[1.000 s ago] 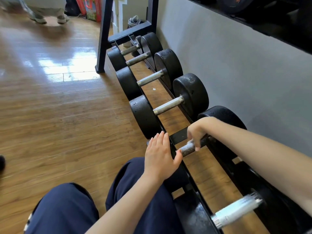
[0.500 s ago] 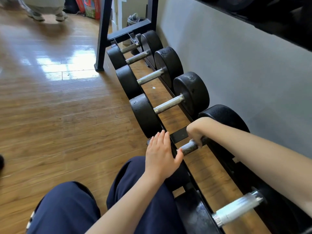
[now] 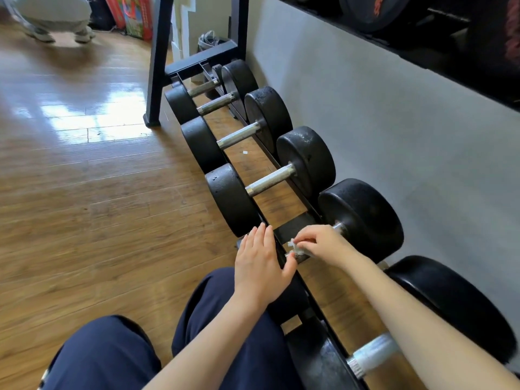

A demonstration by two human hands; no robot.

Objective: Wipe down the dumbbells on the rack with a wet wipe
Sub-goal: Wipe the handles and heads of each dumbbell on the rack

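Several black dumbbells with steel handles lie in a row on a low black rack [image 3: 292, 226] along the grey wall. My right hand [image 3: 323, 243] holds a small white wet wipe [image 3: 294, 246] against the handle of one dumbbell, whose far head [image 3: 363, 215] is in plain view. My left hand [image 3: 261, 266] rests flat with straight fingers on that dumbbell's near head, which it mostly covers. The neighbouring dumbbell [image 3: 270, 181] lies just beyond. Another dumbbell's shiny handle [image 3: 371, 356] shows under my right forearm.
Wooden floor [image 3: 84, 192] stretches to the left. A black upright frame post [image 3: 157, 60] stands at the rack's far end. A person's legs [image 3: 53, 21] are at the top left. My knees in dark blue trousers [image 3: 112, 356] are at the bottom.
My right hand has slid along the handle from the far head toward the near end, and the white wipe now shows at its fingertips. My left hand has stayed on the near head.
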